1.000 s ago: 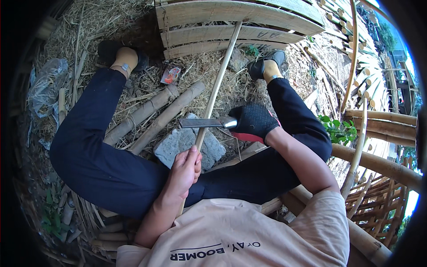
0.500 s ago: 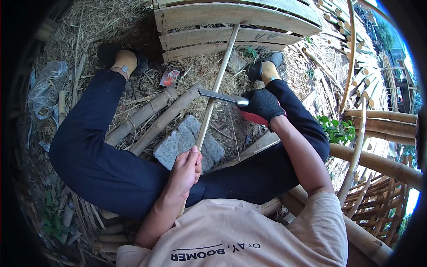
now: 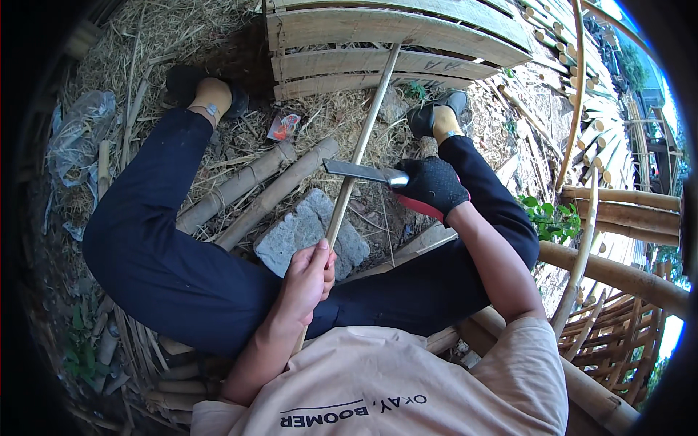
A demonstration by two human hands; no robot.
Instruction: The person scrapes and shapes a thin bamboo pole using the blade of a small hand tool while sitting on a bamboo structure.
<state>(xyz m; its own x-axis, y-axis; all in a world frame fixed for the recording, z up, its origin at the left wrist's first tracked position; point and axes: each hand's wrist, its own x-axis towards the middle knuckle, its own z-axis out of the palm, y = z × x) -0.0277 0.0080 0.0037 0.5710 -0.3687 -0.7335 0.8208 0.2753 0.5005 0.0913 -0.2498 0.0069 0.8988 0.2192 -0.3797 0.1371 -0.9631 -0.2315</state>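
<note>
A long pale bamboo strip (image 3: pixel 371 107) slants from my lap up to the slatted wooden crate. My bare left hand (image 3: pixel 308 276) is closed around its lower part, thumb lying along it. In a black and red work glove, my right hand (image 3: pixel 430 187) grips a knife (image 3: pixel 356 171) with a flat, angled metal blade. The blade lies across the strip about midway, touching it or just over it. Fingers hide the knife's handle. Beneath the strip, a rough grey stone block (image 3: pixel 297 231) rests on the ground between my legs.
The wooden crate (image 3: pixel 349 29) stands in front of my feet. Two bamboo poles (image 3: pixel 276 192) lie on straw-covered ground beside the stone. A clear plastic bag (image 3: pixel 81 134) is at far left, an orange wrapper (image 3: pixel 284 126) near my left foot. Stacked bamboo (image 3: pixel 600 138) and bamboo rails (image 3: pixel 618 272) line the right.
The knife has slid slightly toward me along the strip, its blade face now turned more into view. My left hand keeps its hold on the strip.
</note>
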